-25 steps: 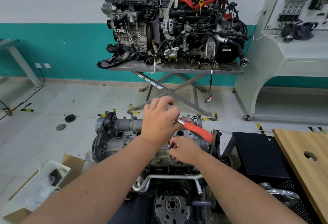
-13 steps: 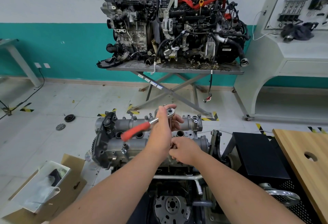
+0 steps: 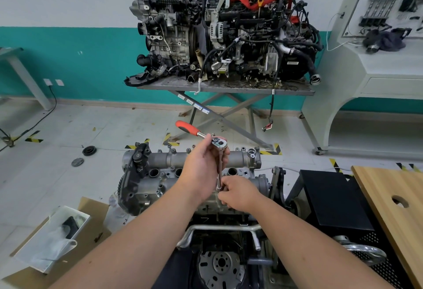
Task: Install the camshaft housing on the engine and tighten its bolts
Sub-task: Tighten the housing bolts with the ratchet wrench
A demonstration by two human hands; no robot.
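Note:
The grey camshaft housing [image 3: 158,169] sits on top of the engine [image 3: 219,263] in front of me. A ratchet wrench [image 3: 218,144] with a red handle [image 3: 187,127] stands on a long extension [image 3: 219,174] over the housing's near right part. My left hand [image 3: 201,169] grips the ratchet at its head, the red handle pointing up and to the far left. My right hand [image 3: 238,193] pinches the lower end of the extension where it meets the housing; the bolt there is hidden by my fingers.
Behind stands a metal table [image 3: 224,88] carrying two assembled engines. An open cardboard box [image 3: 55,238] lies at the left on the floor. A wooden board [image 3: 393,199] and black stand [image 3: 332,197] are at the right. Two round parts [image 3: 89,150] lie on the floor.
The ratchet handle has swung from pointing right, round through the left, to pointing far left and up. My left hand turned with it. My right hand stayed on the extension's base.

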